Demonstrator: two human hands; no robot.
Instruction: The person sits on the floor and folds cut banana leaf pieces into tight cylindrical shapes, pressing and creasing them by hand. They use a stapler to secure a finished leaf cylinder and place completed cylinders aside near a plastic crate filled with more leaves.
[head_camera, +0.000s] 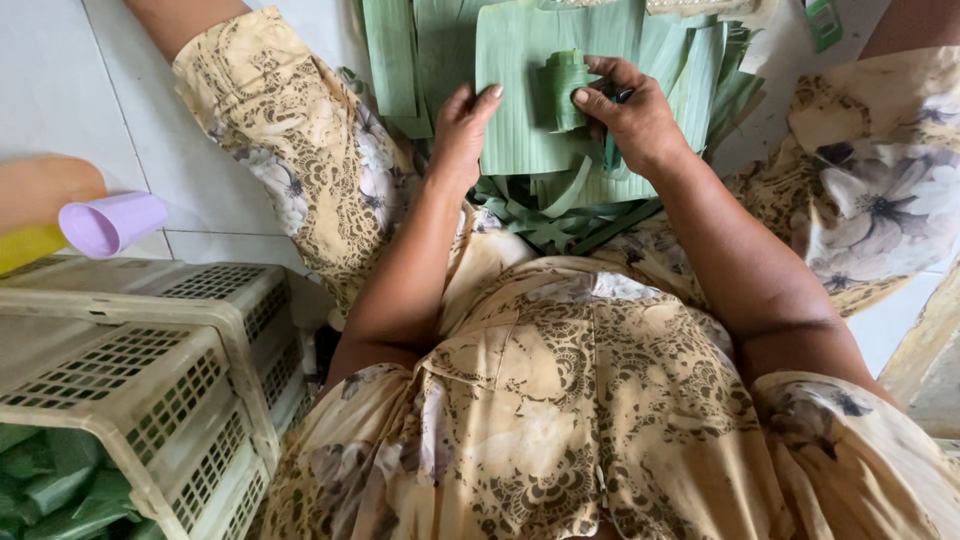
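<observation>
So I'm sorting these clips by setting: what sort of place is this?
Probably a home or small food-wrapping spot, worked seated on the floor: white floor tiles, a pile of cut green leaf sheets between the knees, and slotted plastic crates alongside.

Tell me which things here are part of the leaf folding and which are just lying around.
In use:
- left hand pressing the flat green leaf sheet
- right hand pinching the folded leaf piece
- leaf strips piled beneath

Lying about:
- lilac plastic cup
- beige plastic crates, one with folded leaves inside
- orange and yellow object
</observation>
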